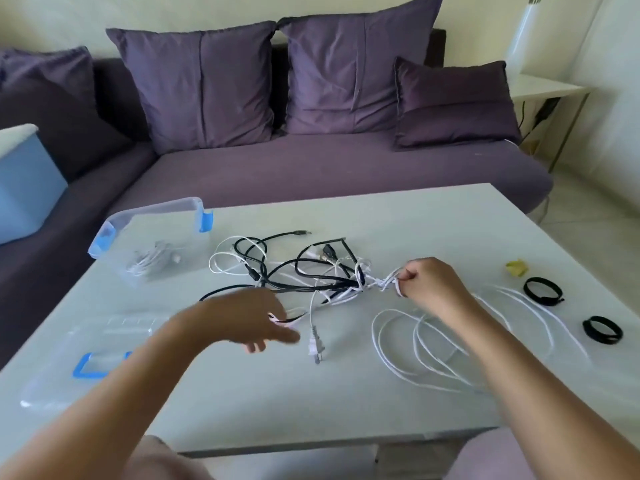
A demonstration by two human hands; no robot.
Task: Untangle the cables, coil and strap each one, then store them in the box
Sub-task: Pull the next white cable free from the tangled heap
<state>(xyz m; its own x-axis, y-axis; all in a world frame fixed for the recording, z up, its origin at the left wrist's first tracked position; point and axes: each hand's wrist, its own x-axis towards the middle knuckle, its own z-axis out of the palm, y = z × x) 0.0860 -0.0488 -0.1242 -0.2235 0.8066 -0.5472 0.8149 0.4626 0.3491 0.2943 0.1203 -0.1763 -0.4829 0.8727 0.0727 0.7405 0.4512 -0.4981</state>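
A tangle of black and white cables point(304, 273) is spread across the middle of a pale tabletop point(263, 403). A white knot at its right end is pinched by the curled right hand point(431, 284). The left hand point(246, 318) is held over strands at near left; whether they are gripped cannot be told. A clear box point(156, 207) holding one coiled white cable point(149, 263) is seen far left, and two black straps point(542, 291) lie at right.

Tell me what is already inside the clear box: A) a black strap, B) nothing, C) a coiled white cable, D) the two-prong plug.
C: a coiled white cable lies inside the clear box, while the two-prong plug lies outside it on the table.
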